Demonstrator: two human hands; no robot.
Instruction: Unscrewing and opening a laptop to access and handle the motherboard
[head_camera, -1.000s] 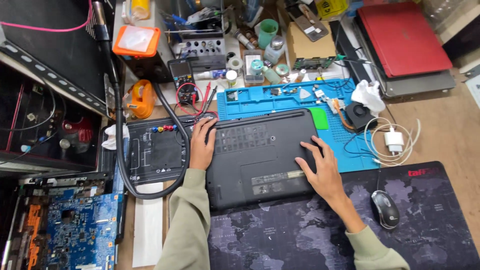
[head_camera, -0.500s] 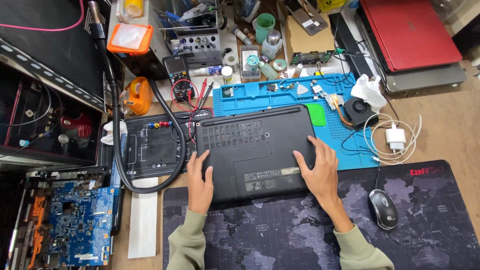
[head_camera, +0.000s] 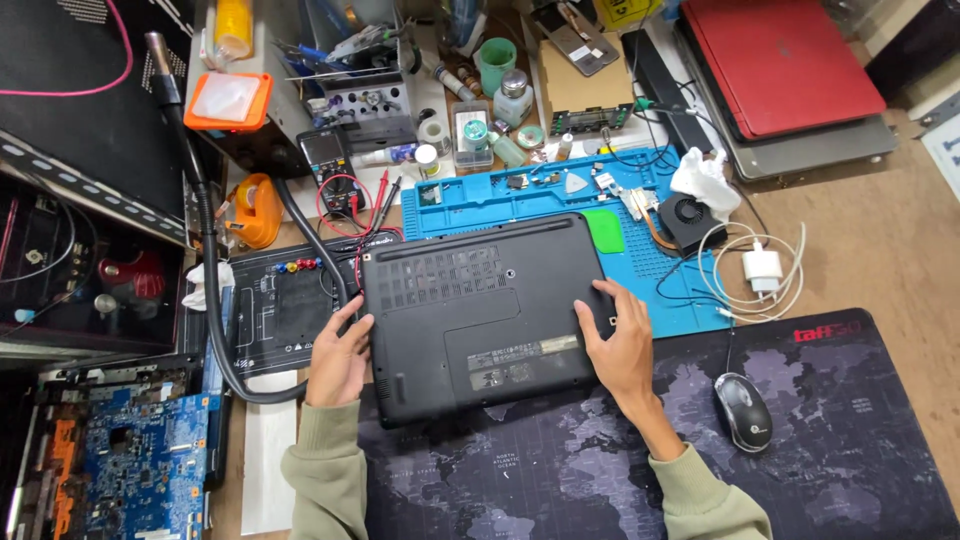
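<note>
A black laptop (head_camera: 470, 300) lies upside down across a blue silicone work mat (head_camera: 520, 195) and a dark desk mat printed with a world map (head_camera: 600, 470). My left hand (head_camera: 340, 355) grips the laptop's left edge near its front corner. My right hand (head_camera: 615, 335) rests flat on the laptop's underside by the right edge, fingers spread. Both sleeves are olive green.
A mouse (head_camera: 745, 410) sits right of my right hand. A white charger with its cable (head_camera: 762, 268), a small fan (head_camera: 690, 220) and a red laptop (head_camera: 780, 60) lie at the back right. A multimeter (head_camera: 325, 160), orange tape dispenser (head_camera: 255, 210), black hose (head_camera: 205, 250) and blue circuit board (head_camera: 140, 460) are on the left.
My left hand has slid from the laptop's back left corner down to its front left edge. The laptop has shifted slightly toward me. My right hand stays on the right side.
</note>
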